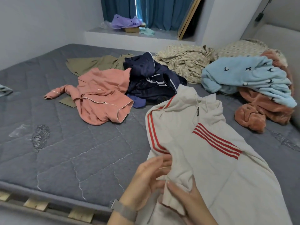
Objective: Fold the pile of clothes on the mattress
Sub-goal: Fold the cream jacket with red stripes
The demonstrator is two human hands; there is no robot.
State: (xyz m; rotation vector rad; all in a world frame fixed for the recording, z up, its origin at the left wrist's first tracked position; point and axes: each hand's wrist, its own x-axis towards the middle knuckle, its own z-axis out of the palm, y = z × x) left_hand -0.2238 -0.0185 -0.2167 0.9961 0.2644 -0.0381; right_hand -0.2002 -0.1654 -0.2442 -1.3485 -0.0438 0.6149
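While we work at the near edge of the mattress [65, 159], our left hand [151, 174] lies with fingers loosely spread against the lower left edge of the white hoodie [203, 143], more touching than gripping. Our right hand [186, 197] sits just beside it at about five o'clock, thumb up over a fold of the hem; whether the fingers beneath actually pinch the cloth we cannot tell, since the fabric hides them.

From both hands the hoodie runs away toward twelve and one o'clock, its long axis pointing at the hood, which touches the dark navy garment [151, 78]. One red-striped sleeve lies along the left side, directly above our left hand; the other stripe band crosses toward three o'clock, nearer our right. We judge the next fold turns on that: the left sleeve belongs to the left hand, and the body must lie flat before it comes across.

Farther off, at eleven o'clock, the pink top [100, 95] sprawls over an olive piece [90, 64]. At two o'clock a light blue fleece [246, 77] rests on a rust-coloured one [259, 111], with patterned bedding [186, 62] behind. All of these look unfolded.
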